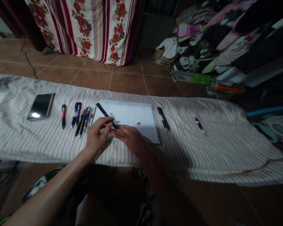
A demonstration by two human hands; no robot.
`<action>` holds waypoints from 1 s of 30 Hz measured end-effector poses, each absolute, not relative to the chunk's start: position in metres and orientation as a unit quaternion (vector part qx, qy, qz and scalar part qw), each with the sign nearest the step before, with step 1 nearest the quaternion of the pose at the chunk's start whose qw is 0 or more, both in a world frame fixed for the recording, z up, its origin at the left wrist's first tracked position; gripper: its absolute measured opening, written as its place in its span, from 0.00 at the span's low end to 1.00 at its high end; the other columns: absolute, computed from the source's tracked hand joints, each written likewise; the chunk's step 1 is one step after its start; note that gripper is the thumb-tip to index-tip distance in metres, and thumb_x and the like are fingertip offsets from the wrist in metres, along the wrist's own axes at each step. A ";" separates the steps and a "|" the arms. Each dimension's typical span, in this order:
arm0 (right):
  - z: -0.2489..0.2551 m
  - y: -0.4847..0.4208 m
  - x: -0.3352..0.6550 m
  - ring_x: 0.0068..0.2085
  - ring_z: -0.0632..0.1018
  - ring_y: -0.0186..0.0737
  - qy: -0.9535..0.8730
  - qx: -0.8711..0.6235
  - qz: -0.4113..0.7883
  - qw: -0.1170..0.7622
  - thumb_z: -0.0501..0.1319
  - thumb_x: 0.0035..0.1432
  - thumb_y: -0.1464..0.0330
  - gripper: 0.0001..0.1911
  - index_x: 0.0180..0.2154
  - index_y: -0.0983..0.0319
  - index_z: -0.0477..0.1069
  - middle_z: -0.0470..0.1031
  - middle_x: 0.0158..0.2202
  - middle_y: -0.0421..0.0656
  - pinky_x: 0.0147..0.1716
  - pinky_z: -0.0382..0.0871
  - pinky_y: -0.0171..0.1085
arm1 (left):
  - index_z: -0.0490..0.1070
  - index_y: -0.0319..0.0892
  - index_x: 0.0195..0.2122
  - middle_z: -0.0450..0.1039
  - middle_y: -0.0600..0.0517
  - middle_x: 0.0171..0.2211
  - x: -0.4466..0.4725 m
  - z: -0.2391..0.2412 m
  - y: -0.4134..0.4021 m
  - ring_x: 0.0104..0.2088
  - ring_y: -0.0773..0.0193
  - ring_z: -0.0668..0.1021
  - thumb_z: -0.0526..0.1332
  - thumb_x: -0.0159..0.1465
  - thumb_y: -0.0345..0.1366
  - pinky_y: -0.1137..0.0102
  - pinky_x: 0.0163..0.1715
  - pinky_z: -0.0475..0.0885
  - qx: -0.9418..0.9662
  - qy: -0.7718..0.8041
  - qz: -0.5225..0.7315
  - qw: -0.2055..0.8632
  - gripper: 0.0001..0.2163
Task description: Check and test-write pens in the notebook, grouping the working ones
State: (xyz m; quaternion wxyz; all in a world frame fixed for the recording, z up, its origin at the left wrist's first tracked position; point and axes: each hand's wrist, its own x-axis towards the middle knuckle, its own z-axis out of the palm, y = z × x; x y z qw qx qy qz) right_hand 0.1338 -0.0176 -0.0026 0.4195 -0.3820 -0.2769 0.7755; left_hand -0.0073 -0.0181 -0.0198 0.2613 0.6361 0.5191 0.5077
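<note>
A black pen [102, 109] slants over the notebook, pinched between the thumb and fingers of my left hand [97, 133]. Its lower end meets the fingers of my right hand [129, 136], which lie stretched out flat over the page's near edge. Beneath both hands is an open spiral notebook [132, 111], its wire binding on the right side. Faint marks and a small dark spot show on its white page. Just left of the notebook lies a group of several pens [81, 122], close together. My right palm is hidden from view.
A striped cloth [186, 153] covers the long table. On it lie a phone [41, 106], a red and black pen [63, 116], a black pen [163, 119] and a pink and white pen [200, 124]. Beyond stand a floral curtain [96, 31] and heaped clothes [193, 29].
</note>
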 end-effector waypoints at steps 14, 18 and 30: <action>-0.024 -0.009 0.145 0.28 0.75 0.36 -0.630 -0.582 0.347 0.379 0.57 0.53 0.67 0.06 0.32 0.61 0.70 0.74 0.29 0.42 0.30 0.66 0.36 | 0.72 0.41 0.37 0.72 0.55 0.28 -0.020 -0.016 -0.003 0.25 0.70 0.75 0.64 0.52 0.36 0.75 0.26 0.72 0.476 0.526 0.598 0.373 0.11; -0.029 -0.011 0.145 0.35 0.73 0.39 -0.738 -0.589 0.185 0.271 0.61 0.52 0.67 0.05 0.33 0.61 0.70 0.73 0.32 0.44 0.36 0.64 0.37 | 0.72 0.41 0.36 0.72 0.55 0.28 -0.020 -0.017 -0.003 0.25 0.70 0.75 0.63 0.53 0.35 0.75 0.26 0.73 0.477 0.529 0.596 0.370 0.10; -0.026 -0.008 0.148 0.33 0.74 0.38 -0.725 -0.607 0.169 0.276 0.55 0.57 0.68 0.06 0.29 0.61 0.68 0.73 0.30 0.43 0.33 0.63 0.35 | 0.71 0.40 0.36 0.71 0.55 0.27 -0.026 -0.018 0.001 0.25 0.69 0.75 0.63 0.53 0.36 0.74 0.25 0.72 0.462 0.530 0.603 0.378 0.10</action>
